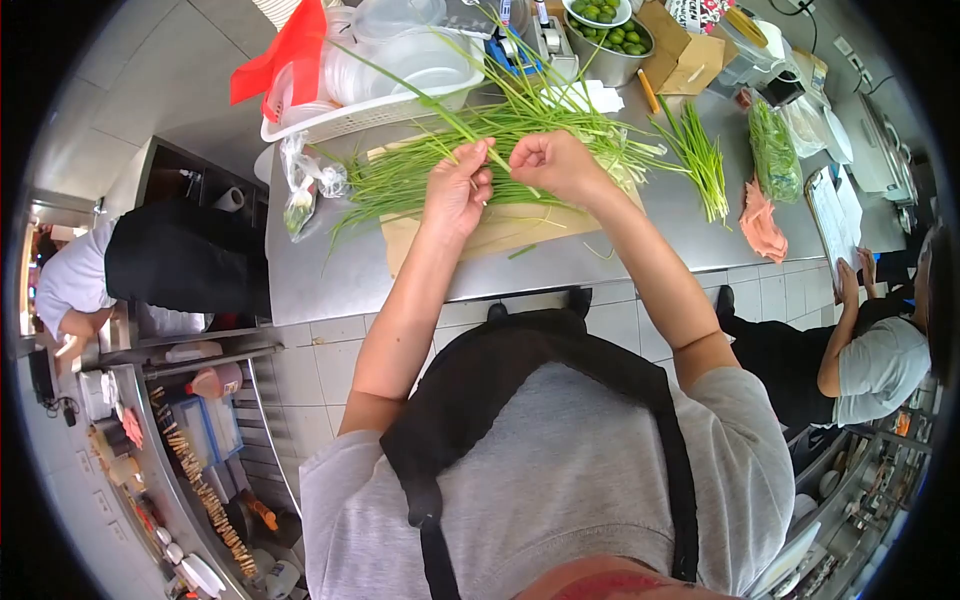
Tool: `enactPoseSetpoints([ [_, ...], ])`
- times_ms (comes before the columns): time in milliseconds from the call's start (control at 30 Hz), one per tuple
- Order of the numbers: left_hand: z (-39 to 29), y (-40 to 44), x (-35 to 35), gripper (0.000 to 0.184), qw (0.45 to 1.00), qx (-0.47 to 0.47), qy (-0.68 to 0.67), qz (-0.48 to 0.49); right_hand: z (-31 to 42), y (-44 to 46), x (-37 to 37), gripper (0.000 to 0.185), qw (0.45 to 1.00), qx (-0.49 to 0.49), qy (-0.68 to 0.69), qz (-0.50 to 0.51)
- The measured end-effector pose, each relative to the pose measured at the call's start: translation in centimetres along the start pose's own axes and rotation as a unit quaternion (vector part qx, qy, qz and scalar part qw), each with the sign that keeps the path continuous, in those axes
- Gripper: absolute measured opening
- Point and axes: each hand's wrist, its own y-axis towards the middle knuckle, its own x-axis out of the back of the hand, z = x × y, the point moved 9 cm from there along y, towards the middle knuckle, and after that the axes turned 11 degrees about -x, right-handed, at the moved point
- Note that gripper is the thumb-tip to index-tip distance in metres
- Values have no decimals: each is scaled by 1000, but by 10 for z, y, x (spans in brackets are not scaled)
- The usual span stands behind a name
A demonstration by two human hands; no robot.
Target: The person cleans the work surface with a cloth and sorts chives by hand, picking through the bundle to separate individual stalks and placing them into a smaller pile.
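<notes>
A loose heap of long green chives (395,185), thin with paler ends toward the right, lies on a sheet of brown paper (520,232) on the steel table (330,280). Above this heap, my left hand (460,187) is closed, pinching a few chive stalks between thumb and fingers. Close by on the right, my right hand (556,168) has its fingers curled in a pinch at the lower end of a stalk; the contact at its fingertips is small and partly hidden. A separate bunch of chives (703,165) rests to the right of the paper.
Behind the heap stand a white basket (375,118) of plastic containers, a pot of green limes (622,45) and a cardboard box (690,58). At right are bagged greens (772,150), a pink cloth (763,225) and a person holding a clipboard (838,215). Another person bends at left.
</notes>
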Motion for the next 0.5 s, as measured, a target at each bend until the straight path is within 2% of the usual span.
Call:
enactPoseSetpoints([
  [100,-3,-6,0,13,997,-27,68,-29,-4,4,-5,7,999,19,29,-9],
  [167,3,-6,0,13,997,-28,76,-12,-4,4,-1,8,996,23,69,-46],
  [300,3,-8,2,10,991,-59,118,-9,1,1,-1,10,997,19,29,-73],
  [367,-7,-11,2,9,985,-77,155,-20,39,-22,18,18,952,173,-98,-234],
  [433,-15,-15,5,8,977,-92,191,-30,59,-25,22,21,947,198,-101,-231],
  [500,-24,-17,0,10,945,-141,292,26,78,-27,23,25,942,220,-104,-232],
])
